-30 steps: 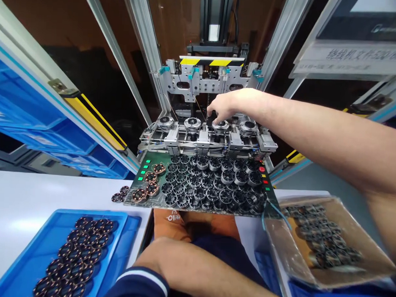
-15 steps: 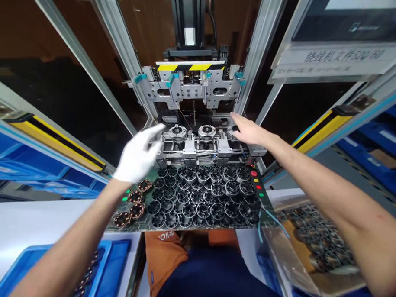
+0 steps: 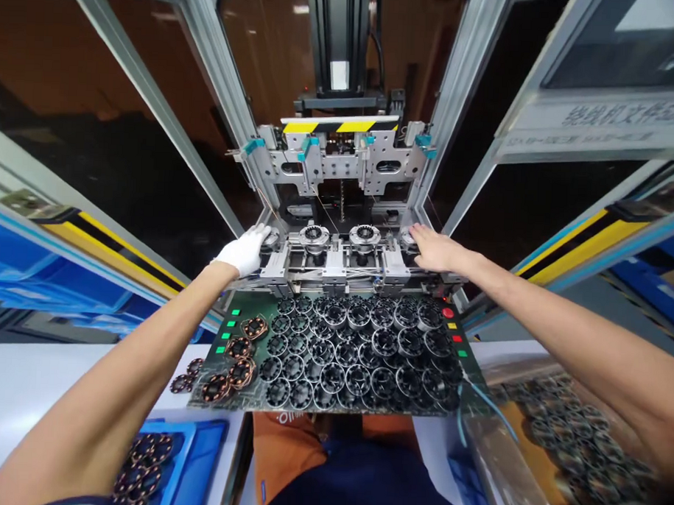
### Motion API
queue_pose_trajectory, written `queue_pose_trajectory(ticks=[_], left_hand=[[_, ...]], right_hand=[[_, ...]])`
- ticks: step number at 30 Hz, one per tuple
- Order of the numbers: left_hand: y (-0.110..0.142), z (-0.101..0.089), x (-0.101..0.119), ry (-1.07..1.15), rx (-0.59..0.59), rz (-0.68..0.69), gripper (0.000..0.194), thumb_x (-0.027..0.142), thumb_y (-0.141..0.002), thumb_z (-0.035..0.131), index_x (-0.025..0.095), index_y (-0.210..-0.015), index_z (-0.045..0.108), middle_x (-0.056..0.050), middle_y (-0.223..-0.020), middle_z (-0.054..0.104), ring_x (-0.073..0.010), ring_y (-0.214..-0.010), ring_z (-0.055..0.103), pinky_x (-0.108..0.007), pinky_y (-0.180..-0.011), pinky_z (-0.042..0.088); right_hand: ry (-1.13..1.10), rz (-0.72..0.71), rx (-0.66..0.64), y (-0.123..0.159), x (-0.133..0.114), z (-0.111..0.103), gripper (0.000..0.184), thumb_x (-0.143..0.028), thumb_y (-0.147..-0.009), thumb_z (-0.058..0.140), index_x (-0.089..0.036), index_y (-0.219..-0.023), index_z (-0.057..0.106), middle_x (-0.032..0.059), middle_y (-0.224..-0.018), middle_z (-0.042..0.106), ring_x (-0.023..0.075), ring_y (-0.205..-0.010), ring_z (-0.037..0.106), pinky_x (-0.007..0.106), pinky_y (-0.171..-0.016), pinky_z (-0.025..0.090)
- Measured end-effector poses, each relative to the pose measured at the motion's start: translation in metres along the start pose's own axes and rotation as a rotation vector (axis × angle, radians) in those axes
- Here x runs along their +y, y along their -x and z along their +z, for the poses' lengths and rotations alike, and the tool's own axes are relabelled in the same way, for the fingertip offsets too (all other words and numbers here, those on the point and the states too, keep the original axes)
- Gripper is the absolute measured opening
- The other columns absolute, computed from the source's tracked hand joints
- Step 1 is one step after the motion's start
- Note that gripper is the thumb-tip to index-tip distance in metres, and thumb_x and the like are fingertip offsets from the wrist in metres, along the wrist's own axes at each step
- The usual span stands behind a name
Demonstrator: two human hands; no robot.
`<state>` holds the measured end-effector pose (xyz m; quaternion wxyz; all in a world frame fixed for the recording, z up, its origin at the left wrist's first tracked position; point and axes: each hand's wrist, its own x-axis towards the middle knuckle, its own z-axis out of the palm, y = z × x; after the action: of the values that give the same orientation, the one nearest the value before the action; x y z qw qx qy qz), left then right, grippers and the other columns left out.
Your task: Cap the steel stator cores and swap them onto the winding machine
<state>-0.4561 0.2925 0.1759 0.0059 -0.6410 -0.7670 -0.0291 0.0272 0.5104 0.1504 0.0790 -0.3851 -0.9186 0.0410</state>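
Observation:
My left hand [image 3: 243, 252], in a white glove, lies with fingers stretched over the leftmost round fixture [image 3: 272, 238] of the winding machine. My bare right hand [image 3: 439, 252] rests flat on the rightmost fixture [image 3: 409, 240], which its fingers partly hide. Between my hands, two more fixtures each carry a ring-shaped stator core, one at left [image 3: 314, 235] and one at right [image 3: 365, 236]. Thin wires hang from the machine head [image 3: 340, 166] above. Rows of bare stator cores [image 3: 347, 352] cover the green panel in front of the machine.
Copper-wound stators [image 3: 241, 372] lie at the panel's left, with more in a blue tray [image 3: 183, 453] below. A lined box of cores [image 3: 579, 430] stands at right. Buttons [image 3: 448, 313] line the panel's sides. Metal posts [image 3: 203, 108] frame the machine.
My left hand has moved left and down onto the leftmost fixture. My right hand has lowered onto the rightmost one. The view has shifted slightly.

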Motion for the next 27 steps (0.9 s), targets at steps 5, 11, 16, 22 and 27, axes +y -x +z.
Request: queue_pose_trajectory(ticks=[5,11,16,22,27], left_hand=[[-0.019,-0.015,0.086,0.023,0.100,0.076,0.068,0.042,-0.114,0.072,0.021,-0.176,0.052,-0.019,-0.189,0.044,-0.0409,-0.174,0.046,-0.070,-0.141,0.039],[0.025,-0.005,0.121,0.120,0.153,0.105,0.076,0.025,-0.108,0.062,0.014,-0.181,0.045,-0.018,-0.193,0.038,-0.0339,-0.182,0.033,-0.054,-0.148,0.033],[0.192,0.000,0.022,0.358,0.346,-0.370,0.080,0.058,-0.113,0.048,0.029,-0.186,0.035,-0.002,-0.196,0.034,-0.0247,-0.182,0.033,-0.040,-0.150,0.028],[0.390,0.110,0.009,0.407,0.227,-0.867,0.089,0.064,-0.103,0.043,0.026,-0.183,0.045,-0.016,-0.164,0.072,-0.0506,-0.152,0.069,-0.067,-0.129,0.059],[0.393,0.179,0.026,0.361,0.238,-0.724,0.083,0.058,-0.097,0.068,0.019,-0.170,0.059,-0.020,-0.190,0.040,-0.0439,-0.179,0.036,-0.056,-0.147,0.035]], right_hand=[[-0.043,-0.104,0.066,-0.042,-0.085,-0.008,0.058,-0.046,-0.113,0.080,-0.024,-0.164,0.063,0.0160,-0.177,0.055,0.0402,-0.158,0.058,0.069,-0.131,0.052],[-0.129,-0.120,0.010,-0.018,-0.147,-0.015,0.069,-0.048,-0.112,0.078,-0.024,-0.173,0.056,0.0183,-0.181,0.051,0.0429,-0.166,0.052,0.073,-0.136,0.046],[-0.296,-0.086,0.086,0.107,-0.095,-0.055,0.095,-0.050,-0.108,0.050,-0.029,-0.193,0.013,0.0116,-0.195,0.029,0.0381,-0.179,0.035,0.067,-0.148,0.035],[-0.620,0.527,0.632,0.282,-0.082,0.025,0.077,-0.080,-0.095,0.038,-0.070,-0.172,0.039,0.0268,-0.161,0.069,0.0538,-0.134,0.076,0.079,-0.097,0.063],[-0.442,0.502,0.496,0.299,-0.081,0.022,0.041,-0.079,-0.102,0.055,-0.071,-0.139,0.072,0.0147,-0.115,0.087,0.0512,-0.109,0.086,0.074,-0.088,0.068]])
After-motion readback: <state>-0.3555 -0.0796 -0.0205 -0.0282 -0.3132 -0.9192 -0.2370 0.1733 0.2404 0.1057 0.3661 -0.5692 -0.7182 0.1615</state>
